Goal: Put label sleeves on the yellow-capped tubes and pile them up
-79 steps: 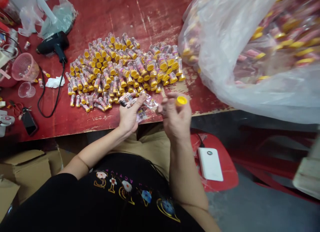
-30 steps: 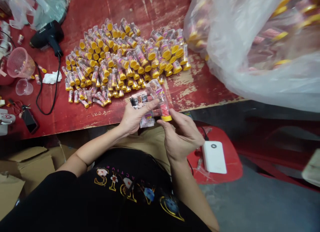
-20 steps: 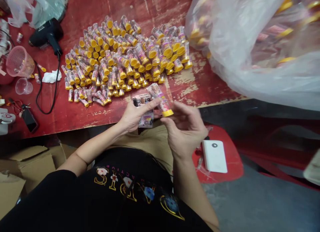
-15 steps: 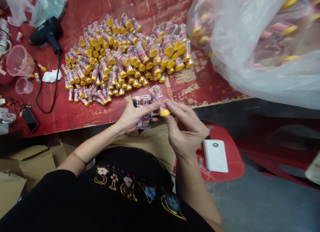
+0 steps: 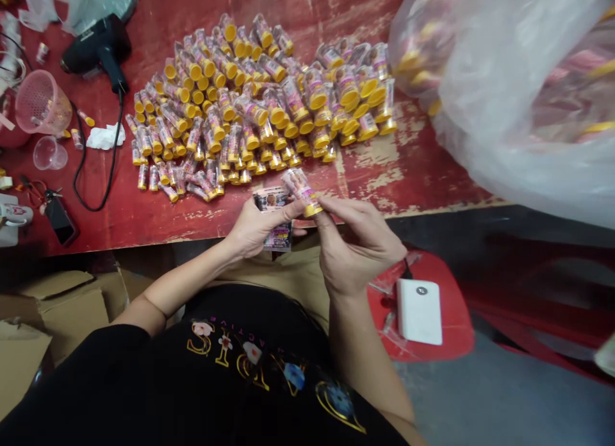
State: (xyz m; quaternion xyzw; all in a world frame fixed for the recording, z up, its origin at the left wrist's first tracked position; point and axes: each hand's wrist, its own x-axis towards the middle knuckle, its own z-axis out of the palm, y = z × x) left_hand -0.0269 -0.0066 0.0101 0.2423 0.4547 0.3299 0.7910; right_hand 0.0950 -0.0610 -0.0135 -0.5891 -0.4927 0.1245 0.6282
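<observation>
My left hand (image 5: 254,228) grips a stack of printed labels (image 5: 277,236) at the table's front edge, its thumb reaching the side of a small clear tube (image 5: 298,186) with a yellow cap. My right hand (image 5: 358,241) pinches that tube near its capped end. The tube is tilted, cap toward me, above the labels. Beyond both hands lies a wide pile of similar yellow-capped tubes (image 5: 250,113) on the red table (image 5: 192,225).
A large clear plastic bag (image 5: 480,125) of tubes fills the right. At left are a black heat gun (image 5: 103,45) with its cord, a pink basket (image 5: 43,103), a plastic cup (image 5: 50,153) and a phone (image 5: 60,218). A white power bank (image 5: 419,311) rests on a red stool (image 5: 456,324).
The tube between my hands has tilted further to the left, and its cap has moved slightly up. The camera view has shifted, so the pile and bag appear further right.
</observation>
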